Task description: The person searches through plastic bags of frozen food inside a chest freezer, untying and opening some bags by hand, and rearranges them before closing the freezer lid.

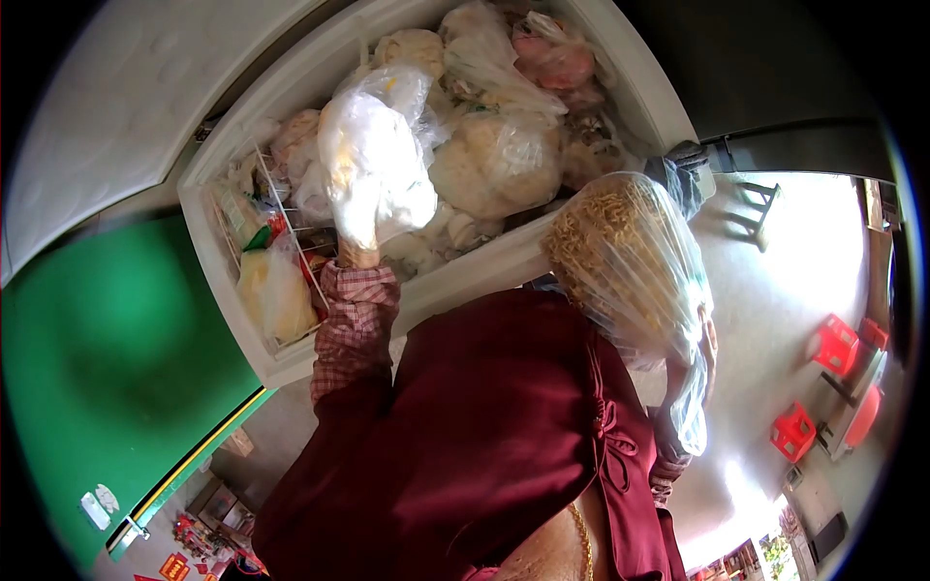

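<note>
An open chest freezer (465, 257) is packed with bagged food. My left hand (358, 254) reaches into it at a bright white plastic bag (378, 145); the fingers are hidden by the bag and glare. Outside the front rim, at the right, my right hand (709, 353) is closed on the gathered neck of a large clear bag (625, 252) full of yellowish, noodle-like strands. Near the left hand, a wire basket (291, 228) holds a pale yellow bag (276, 290) and some red and green packages.
The raised white lid (107, 107) stands at the upper left, above a green surface (116, 339). A small dark stool (756, 215) is on the floor at the right. Red stools (794, 433) stand beside a table (862, 412) at the lower right.
</note>
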`<state>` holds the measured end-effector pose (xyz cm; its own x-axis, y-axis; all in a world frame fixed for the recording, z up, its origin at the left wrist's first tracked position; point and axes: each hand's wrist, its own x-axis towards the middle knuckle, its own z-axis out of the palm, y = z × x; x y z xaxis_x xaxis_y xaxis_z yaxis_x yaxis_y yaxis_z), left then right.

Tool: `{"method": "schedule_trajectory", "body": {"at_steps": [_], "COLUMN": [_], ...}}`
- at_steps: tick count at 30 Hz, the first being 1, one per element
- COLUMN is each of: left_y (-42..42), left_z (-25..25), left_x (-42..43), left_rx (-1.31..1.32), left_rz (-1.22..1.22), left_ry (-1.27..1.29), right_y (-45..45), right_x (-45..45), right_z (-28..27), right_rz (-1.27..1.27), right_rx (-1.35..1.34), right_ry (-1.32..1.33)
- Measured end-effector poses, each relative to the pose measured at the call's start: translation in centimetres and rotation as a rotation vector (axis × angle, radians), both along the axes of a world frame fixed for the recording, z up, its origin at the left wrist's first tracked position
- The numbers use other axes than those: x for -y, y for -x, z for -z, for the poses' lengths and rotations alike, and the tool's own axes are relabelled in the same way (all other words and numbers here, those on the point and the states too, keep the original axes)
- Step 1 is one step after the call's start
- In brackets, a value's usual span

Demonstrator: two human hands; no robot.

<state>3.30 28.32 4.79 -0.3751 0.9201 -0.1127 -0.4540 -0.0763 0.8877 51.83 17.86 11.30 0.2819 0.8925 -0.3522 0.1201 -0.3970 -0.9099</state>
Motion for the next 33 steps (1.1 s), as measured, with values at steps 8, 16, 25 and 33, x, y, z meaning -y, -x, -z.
{"method": "schedule_trajectory", "body": {"at_steps": [8,16,25,33], "left_y": [0.1,-4.3,-5.7,-5.0], "left_z": [-8.0,-6.7,4.6,2.9], "left_x": [1.1,-3.8,-4.8,-6.3], "left_rx": [0.063,-0.485,-0.81,-0.752], "left_rz": [0.204,0.423,0.481,0.392], "left_ry": [0.121,0.033,0.216,0.205], "right_y": [-2.0,1.4,1.4,-0.5], "right_x": [-0.6,-2.0,-0.6,0.4], "right_z": [0.3,-1.0,-1.3,1.3], "right_rz": [-0.425,0.31,0.335,0.306], "right_rx": [0.707,-0.724,-0.871,-0.785], "right_ry": [-0.216,-0.023,-0.068,-0.035]}}
